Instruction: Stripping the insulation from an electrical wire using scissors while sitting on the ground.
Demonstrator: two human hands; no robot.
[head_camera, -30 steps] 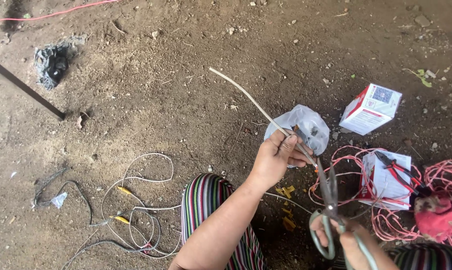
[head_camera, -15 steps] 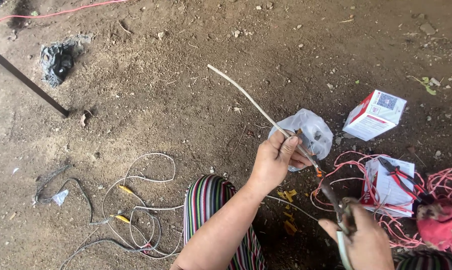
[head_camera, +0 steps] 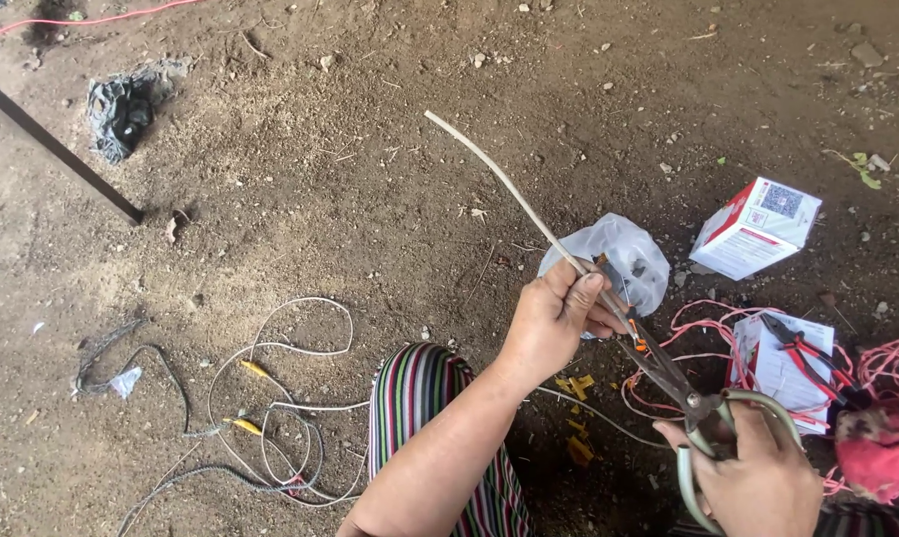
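Cable (head_camera: 499, 184), pale and stiff, runs from my left hand (head_camera: 559, 318) up and to the left over the bare dirt ground (head_camera: 350, 189), its free end hanging well clear of the soil. I have that hand closed around the cable's lower part, thumb on top and fingers curled under. My right hand (head_camera: 757, 477) is wrapped around the grey-green handles of a pair of scissors (head_camera: 683, 393), whose blades point up-left and meet the cable right beside my left fingers, where a bit of orange shows; I cannot tell whether the blades are biting in or only touching. Just behind the left hand lies a clear plastic bag (head_camera: 618, 259), and farther right a small red-and-white box (head_camera: 757, 227) sits tilted on the dirt. Near my right hand, a tangle of pink wire (head_camera: 887, 368) spreads around a white paper packet (head_camera: 782, 368) with red-handled pliers (head_camera: 807, 353) resting on it. Small yellow scraps (head_camera: 575, 438) lie under my left wrist. My striped knee (head_camera: 419, 398) shows below, and to its left are loops of white wire (head_camera: 290, 348) with 2 yellow tips. A dark bar (head_camera: 52, 144) slants across the upper left.
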